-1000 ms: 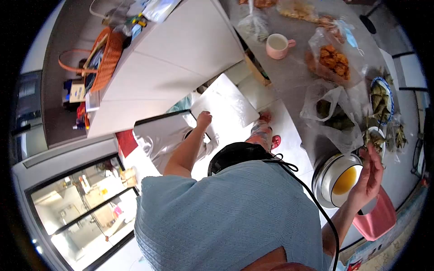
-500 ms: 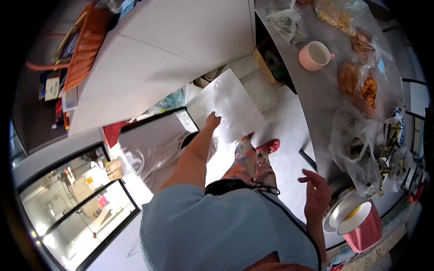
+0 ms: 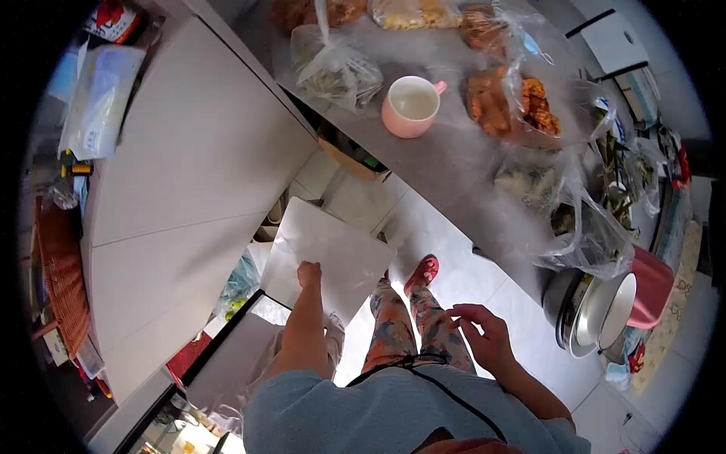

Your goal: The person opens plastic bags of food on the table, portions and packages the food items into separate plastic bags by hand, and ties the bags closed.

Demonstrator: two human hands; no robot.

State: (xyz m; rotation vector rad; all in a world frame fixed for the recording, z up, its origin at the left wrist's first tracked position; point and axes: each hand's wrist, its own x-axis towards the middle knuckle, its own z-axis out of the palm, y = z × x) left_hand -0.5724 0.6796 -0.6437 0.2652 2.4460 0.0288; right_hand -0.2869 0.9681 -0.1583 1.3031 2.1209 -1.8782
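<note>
My left hand (image 3: 309,274) is closed at the near edge of a white panel (image 3: 321,253), which looks like an opened lid or door; its fingers are curled on that edge. Over the floor, in front of the patterned trousers, my right hand (image 3: 482,333) hangs with its fingers apart and nothing in it. A pink mug (image 3: 412,107) stands upright on the grey table (image 3: 446,178), beyond both hands. To the mug's right lies a plastic bag with orange-brown food (image 3: 538,106).
Stacked metal bowls (image 3: 586,310) and a pink basin (image 3: 650,287) are at the right. Bags of leaves (image 3: 563,219) lie along the table. A white cabinet (image 3: 181,136) fills the left, with a woven basket (image 3: 62,276) beyond. A cardboard box (image 3: 348,155) sits under the table.
My right hand has moved away from the bowls to in front of my legs. The view has turned toward the table. My left hand stays at the white panel.
</note>
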